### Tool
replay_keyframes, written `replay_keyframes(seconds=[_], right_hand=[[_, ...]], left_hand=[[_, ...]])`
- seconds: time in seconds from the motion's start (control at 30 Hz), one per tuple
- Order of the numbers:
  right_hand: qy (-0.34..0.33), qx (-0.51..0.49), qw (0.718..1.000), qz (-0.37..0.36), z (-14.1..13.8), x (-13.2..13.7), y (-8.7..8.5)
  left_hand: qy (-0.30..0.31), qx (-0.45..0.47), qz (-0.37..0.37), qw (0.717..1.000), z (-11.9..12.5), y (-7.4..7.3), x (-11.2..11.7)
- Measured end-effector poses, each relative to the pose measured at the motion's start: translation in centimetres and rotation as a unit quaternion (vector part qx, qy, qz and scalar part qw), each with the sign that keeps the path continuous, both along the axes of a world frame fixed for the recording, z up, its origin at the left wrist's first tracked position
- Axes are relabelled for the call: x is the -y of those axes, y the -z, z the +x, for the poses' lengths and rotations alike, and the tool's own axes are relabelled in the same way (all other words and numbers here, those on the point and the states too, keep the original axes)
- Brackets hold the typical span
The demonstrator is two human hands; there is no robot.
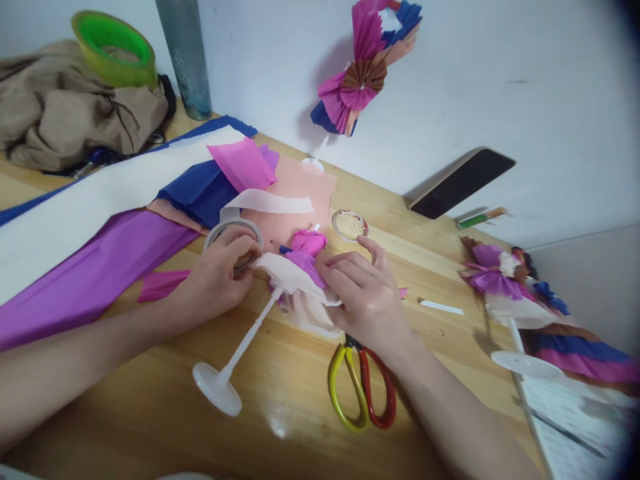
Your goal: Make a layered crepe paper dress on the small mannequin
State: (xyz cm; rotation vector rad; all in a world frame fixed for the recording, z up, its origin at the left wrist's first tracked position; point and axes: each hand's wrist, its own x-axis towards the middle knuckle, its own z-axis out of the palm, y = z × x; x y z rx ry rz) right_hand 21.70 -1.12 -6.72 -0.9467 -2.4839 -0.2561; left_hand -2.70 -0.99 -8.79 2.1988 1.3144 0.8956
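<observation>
My left hand (220, 270) grips a roll of tape (233, 230), its fingers hooked into the ring. A loose whitish strip (273, 202) curves up from beside the roll. Right of it lies a small crepe-paper figure (303, 267) in pink, purple and cream, tilted over on a white plastic stand (245, 340) with a round base. My right hand (367, 290) pinches the figure's paper edge between thumb and fingers; the fingertips are partly hidden. Scissors (363, 387) with one yellow and one red handle lie below my right hand, their blades mostly covered.
Crepe-paper sheets (100, 193) spread across the left. Behind them are a brown cloth (75, 107), a green tape roll (115, 50) and a bottle (187, 60). A phone (463, 183) leans on the wall. Paper figures stand at the back (363, 73) and right (500, 273).
</observation>
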Motion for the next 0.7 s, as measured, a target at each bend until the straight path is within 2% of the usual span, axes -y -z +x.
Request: replay_keyframes(seconds=[0.2, 0.33, 0.7], right_hand=[[0.011, -0.006, 1.000, -0.005, 0.2, 0.0, -0.1], [0.011, -0.010, 1.000, -0.010, 0.3, -0.1, 0.0], [0.012, -0.011, 0.999, -0.029, 0.4, -0.2, 0.5]], left_hand=[[0.050, -0.006, -0.043, 0.998, -0.4, -1.1, 0.0], [0.074, 0.045, -0.092, 0.992, -0.9, -1.8, -0.4], [0.106, 0.091, -0.124, 0.982, -1.7, -1.7, -0.7]])
